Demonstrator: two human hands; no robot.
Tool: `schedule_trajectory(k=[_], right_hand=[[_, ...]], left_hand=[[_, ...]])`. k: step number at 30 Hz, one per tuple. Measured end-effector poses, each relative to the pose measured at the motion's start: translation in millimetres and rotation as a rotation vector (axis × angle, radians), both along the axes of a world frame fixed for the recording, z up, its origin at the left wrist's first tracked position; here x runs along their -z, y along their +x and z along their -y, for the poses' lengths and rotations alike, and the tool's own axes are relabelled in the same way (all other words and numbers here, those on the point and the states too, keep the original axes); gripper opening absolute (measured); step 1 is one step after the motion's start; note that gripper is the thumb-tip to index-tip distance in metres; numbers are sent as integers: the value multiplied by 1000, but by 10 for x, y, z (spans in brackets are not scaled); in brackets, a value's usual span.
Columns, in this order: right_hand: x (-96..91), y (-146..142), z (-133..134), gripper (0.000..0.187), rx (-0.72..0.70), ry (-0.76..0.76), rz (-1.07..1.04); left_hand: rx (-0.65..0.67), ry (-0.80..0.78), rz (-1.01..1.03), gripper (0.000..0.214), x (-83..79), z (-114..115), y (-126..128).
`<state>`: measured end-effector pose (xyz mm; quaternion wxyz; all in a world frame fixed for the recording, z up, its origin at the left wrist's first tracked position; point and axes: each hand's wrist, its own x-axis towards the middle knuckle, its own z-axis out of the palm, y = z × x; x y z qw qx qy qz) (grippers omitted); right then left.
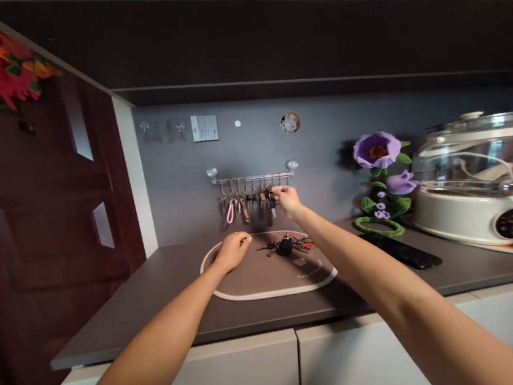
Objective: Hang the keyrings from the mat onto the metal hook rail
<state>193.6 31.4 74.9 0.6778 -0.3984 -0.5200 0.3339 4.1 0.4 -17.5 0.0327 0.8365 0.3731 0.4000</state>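
My right hand [287, 200] reaches up to the clear hook rail [255, 178] on the grey wall. Its thumb and fingers pinch a bunch of keys [272, 206] at one of the right-hand hooks. Other keys hang along the rail, one with a pink strap [230, 211] and one with a brown fob [245, 211]. My left hand [234, 249] rests with curled fingers on the left part of the brown mat [257, 282], and no object shows in it. A pile of keys [288, 245] with a black fob and red pieces lies on the mat, right of that hand.
Purple felt flowers [376, 151] stand on the counter [158, 302] to the right, with a black phone [412, 255] before them and a white appliance with a clear top [469, 193] beyond. A dark shelf [239, 40] overhangs the counter. On the left is a brown door [58, 240].
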Motion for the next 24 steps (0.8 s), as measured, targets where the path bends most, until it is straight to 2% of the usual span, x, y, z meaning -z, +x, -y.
schedule_trajectory(k=[5,11,16,24], right_hand=[[-96,-28,-124,12,70,-30,-10],[-90,-43,-285,8,139,-88,-45],[-34,-42,-355,8,123,-94,-60],[70,1,-323,10,55,-102,-51]], left_hand=[[-16,5,-6,23,-9,5,-2],[-15,13,-14,24,-2,-29,-8],[-9,10,-19,24,3,-40,-13],[6,-3,-17,25,-1,-33,-21]])
